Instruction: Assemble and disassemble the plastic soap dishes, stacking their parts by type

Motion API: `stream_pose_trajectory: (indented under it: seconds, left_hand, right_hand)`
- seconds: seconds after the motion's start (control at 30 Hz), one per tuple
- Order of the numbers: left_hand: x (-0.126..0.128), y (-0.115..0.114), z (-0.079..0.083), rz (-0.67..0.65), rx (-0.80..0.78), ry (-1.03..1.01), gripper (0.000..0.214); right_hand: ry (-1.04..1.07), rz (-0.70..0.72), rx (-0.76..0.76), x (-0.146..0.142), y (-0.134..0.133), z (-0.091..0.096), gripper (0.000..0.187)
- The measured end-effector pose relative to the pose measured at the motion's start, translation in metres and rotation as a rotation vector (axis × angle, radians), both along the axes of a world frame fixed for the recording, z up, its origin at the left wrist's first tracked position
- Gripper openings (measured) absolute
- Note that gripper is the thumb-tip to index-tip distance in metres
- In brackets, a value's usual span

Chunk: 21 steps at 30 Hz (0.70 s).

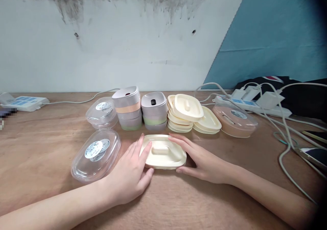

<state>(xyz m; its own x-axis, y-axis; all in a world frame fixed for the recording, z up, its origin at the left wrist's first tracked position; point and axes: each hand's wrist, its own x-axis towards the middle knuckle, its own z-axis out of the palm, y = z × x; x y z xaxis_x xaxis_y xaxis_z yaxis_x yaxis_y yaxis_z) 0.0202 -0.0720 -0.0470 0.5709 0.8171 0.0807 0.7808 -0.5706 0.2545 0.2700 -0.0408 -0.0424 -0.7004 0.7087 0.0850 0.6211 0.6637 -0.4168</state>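
A cream plastic lid (163, 151) lies flat on the wooden table (46, 145) in front of me. My left hand (131, 174) rests against its left edge, fingers stretched over the rim. My right hand (201, 162) presses against its right edge, fingers extended along the side. Both hands cup the lid between them. Left of my left hand lies a clear plastic lid stack (97, 155) with round stickers.
Behind stand another clear lid stack (102, 112), two stacks of pale containers (129, 107) (154, 111), piles of cream lids (185, 112) (208, 121) and a brownish covered dish (235, 121). Power strips (24, 103) (251, 104), white cables (283, 148) and phones (314, 155) lie at the sides.
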Motion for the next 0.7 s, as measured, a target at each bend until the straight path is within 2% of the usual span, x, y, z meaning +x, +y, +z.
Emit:
stream_pose_trajectory:
  seconds: [0.37, 0.7]
  left_hand:
    - [0.0015, -0.0011, 0.0041, -0.01, -0.017, 0.027, 0.057]
    - [0.0022, -0.0005, 0.0027, -0.001, -0.002, 0.028, 0.057]
  right_hand:
    - [-0.038, 0.043, 0.045, 0.0031, 0.0012, -0.0041, 0.058]
    - [-0.046, 0.063, 0.087, 0.0033, 0.0025, -0.0066, 0.059]
